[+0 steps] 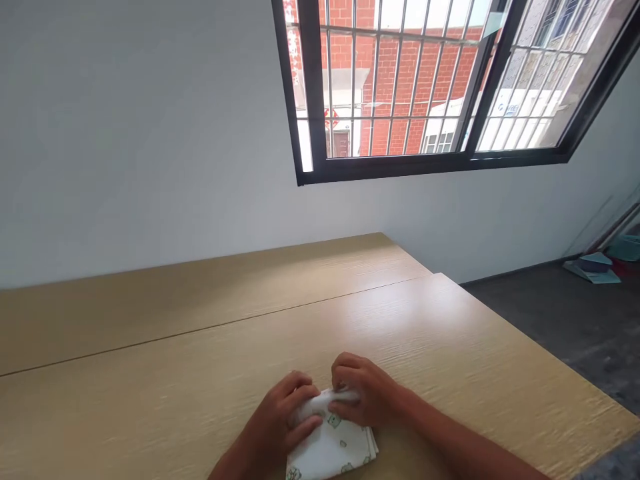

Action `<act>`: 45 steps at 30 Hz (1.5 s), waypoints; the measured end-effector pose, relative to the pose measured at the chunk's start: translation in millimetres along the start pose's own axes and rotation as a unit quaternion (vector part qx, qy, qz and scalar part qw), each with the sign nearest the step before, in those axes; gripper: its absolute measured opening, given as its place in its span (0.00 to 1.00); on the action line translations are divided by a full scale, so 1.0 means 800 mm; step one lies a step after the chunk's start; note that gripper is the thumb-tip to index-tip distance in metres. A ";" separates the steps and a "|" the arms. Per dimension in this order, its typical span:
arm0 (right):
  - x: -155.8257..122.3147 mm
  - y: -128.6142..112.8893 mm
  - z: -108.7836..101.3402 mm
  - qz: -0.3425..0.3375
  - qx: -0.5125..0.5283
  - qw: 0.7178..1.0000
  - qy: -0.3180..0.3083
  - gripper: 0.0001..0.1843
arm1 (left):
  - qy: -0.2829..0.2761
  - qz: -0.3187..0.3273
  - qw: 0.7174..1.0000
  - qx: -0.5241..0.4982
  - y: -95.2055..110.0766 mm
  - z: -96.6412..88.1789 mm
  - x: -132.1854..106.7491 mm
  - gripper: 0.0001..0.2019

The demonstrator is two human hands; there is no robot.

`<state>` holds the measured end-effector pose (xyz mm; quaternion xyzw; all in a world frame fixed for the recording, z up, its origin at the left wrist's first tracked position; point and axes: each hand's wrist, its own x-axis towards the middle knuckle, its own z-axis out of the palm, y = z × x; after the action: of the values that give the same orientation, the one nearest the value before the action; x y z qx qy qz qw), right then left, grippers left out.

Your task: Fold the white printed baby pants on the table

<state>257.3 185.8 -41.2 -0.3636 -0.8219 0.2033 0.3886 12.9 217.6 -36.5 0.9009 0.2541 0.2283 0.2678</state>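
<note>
Wht cloth [336, 448] w/ grn print, far edge rolled.
</note>
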 end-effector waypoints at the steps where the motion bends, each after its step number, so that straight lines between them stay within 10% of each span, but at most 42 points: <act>1: 0.000 0.002 -0.003 0.010 0.001 1.000 -0.006 0.15 | -0.006 -0.013 1.000 -0.018 -0.001 0.000 0.001 0.10; 11: -0.005 0.018 0.005 0.003 -0.037 0.999 -0.031 0.19 | -0.047 -0.102 0.992 -0.062 0.015 0.001 0.003 0.08; 30: 0.000 0.025 0.002 0.040 0.078 0.996 -0.013 0.19 | -0.011 -0.017 0.998 -0.062 0.010 0.009 0.010 0.10; 45: 0.011 0.019 -0.034 0.069 0.136 0.967 -0.206 0.24 | -0.007 -0.031 0.999 -0.036 0.011 0.010 0.011 0.09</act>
<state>281.4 204.0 -29.5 -0.3134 -0.8216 0.4100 0.2422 26.9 213.0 -35.0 0.8839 0.2717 0.2222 0.3089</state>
